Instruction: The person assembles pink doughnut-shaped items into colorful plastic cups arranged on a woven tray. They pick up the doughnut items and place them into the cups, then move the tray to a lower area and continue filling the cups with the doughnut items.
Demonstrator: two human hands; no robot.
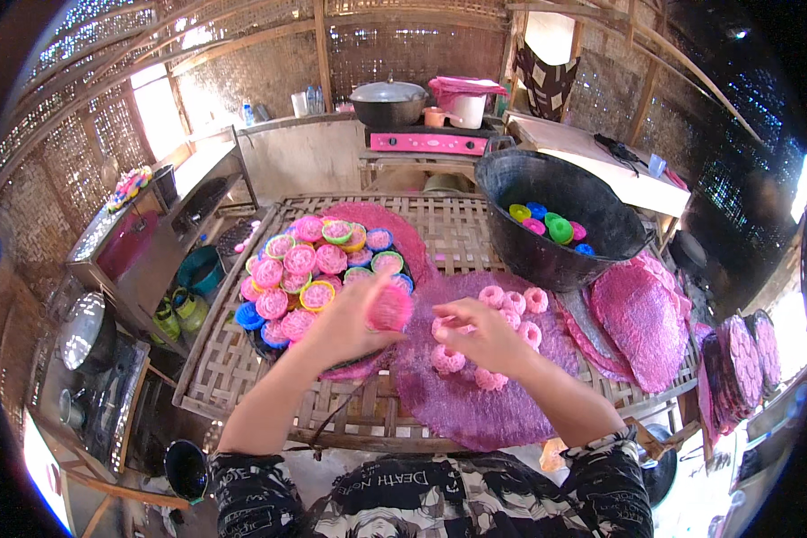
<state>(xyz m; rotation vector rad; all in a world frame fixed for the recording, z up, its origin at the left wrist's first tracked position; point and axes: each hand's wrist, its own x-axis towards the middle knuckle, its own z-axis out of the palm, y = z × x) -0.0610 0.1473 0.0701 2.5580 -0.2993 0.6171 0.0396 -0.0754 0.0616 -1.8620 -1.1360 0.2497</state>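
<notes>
My left hand (pixel 345 325), blurred by motion, is closed around a pink mould (pixel 390 309) that looks filled with pink strands. It hangs over the left edge of a round purple mat (pixel 421 399). My right hand (pixel 489 339) hovers over that mat, its thumb and fingers curved and apart. Around and under it lie several pink ring-shaped pieces (pixel 535 300) of noodle-like strands. Left of my left hand, a heap of small coloured moulds (pixel 300 260), filled with pink strands, rests on a dark round tray that is mostly hidden.
Everything rests on a woven bamboo table (pixel 439 224). A large black tub (pixel 556 188) at its far right holds several coloured moulds (pixel 559 230). Folded pink mats (pixel 641 309) lie on the right. Behind stand a pink stove (pixel 426 143) and a lidded pot (pixel 387 106).
</notes>
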